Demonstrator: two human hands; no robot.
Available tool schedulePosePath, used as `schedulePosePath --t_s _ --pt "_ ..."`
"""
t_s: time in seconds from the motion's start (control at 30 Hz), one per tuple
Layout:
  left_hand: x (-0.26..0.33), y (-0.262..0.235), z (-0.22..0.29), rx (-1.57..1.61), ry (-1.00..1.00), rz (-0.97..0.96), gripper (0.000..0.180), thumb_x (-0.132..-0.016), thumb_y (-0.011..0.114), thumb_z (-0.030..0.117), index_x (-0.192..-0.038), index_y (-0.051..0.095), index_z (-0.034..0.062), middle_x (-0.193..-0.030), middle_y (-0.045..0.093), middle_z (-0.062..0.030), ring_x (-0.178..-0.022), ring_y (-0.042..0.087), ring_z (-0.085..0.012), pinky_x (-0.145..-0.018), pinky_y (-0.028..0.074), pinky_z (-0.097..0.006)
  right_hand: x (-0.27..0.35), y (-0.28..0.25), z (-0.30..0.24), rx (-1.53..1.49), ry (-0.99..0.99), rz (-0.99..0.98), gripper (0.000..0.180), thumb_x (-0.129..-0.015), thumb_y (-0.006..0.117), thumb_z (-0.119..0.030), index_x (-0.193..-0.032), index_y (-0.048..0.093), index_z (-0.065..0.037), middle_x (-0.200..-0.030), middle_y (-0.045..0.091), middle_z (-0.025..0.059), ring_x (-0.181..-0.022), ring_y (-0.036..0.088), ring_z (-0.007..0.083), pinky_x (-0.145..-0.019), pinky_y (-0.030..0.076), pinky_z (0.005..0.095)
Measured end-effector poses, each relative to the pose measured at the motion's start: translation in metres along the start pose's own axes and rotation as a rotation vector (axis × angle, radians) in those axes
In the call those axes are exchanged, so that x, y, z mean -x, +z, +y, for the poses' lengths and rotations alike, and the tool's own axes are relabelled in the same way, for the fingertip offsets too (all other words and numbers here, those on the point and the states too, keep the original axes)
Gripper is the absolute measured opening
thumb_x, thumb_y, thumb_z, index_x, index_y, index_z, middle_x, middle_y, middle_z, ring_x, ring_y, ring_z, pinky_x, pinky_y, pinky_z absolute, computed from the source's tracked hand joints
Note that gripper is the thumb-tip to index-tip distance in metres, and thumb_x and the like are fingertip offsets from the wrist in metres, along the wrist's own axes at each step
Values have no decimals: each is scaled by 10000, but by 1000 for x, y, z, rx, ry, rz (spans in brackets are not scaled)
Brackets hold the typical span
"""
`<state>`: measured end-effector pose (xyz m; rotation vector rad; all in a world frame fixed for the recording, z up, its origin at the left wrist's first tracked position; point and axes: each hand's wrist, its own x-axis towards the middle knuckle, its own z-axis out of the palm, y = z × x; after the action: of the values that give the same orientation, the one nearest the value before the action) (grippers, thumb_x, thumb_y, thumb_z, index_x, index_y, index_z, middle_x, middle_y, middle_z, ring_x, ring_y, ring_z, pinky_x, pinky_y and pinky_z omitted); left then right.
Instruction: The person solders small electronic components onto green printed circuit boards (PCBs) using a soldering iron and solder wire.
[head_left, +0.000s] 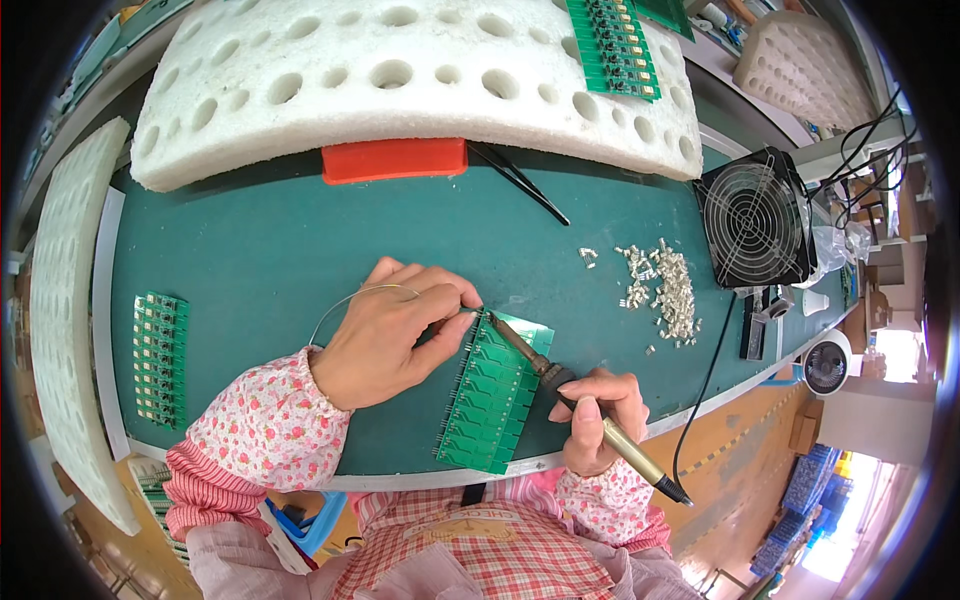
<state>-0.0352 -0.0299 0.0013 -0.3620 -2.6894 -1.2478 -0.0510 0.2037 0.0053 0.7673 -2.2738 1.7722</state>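
A green circuit board (487, 405) lies on the green mat in front of me, a row of pins along its left edge. My right hand (603, 415) grips a soldering iron (634, 453), its tip touching or almost touching the board's upper left corner. Close to that same corner, my left hand (405, 325) has thumb and forefinger pinched on a thin solder wire (345, 297), which loops back over the hand. The wire's end at the tip is too small to make out.
White foam blocks with holes (400, 100) span the far side, with a populated board (615, 50) on top. A red tray (395, 160) and black tweezers (520, 183) lie before them. Small metallic parts (675, 295) are heaped beside a black fan (753, 220). Another board (160, 360) lies left.
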Motion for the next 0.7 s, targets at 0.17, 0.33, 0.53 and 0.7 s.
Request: schedulePosePath --t_s 0.17,0.33,0.53,0.7 --pt "1 2 -1 -12 24 28 109 -816 613 45 -754 523 51 -938 643 -35 -747 566 -199 -750 374 -328 1 -2 1 14 -1 -38 135 -851 600 -130 -807 602 -2 -549 589 57 -420 538 119 -414 410 243" --pt "1 1 -2 1 11 19 87 -816 610 46 -768 537 53 -927 639 -33 -743 560 -201 -743 372 -329 1 0 4 46 -94 -79 91 -821 608 -96 -809 598 -6 -573 597 68 -419 519 150 -420 408 269" --pt "1 2 0 -16 36 42 25 -831 593 59 -847 596 40 -903 633 -33 -734 558 -204 -740 370 -325 0 -1 2 64 -94 -85 66 -816 609 -78 -819 602 -12 -577 595 66 -444 536 151 -435 417 263" --pt "4 -1 4 17 -33 50 31 -840 580 56 -855 595 32 -874 633 -50 -742 568 -206 -743 367 -320 6 -3 0 21 47 33 95 -846 569 -88 -878 583 0 -598 593 60 -481 568 117 -461 437 238"
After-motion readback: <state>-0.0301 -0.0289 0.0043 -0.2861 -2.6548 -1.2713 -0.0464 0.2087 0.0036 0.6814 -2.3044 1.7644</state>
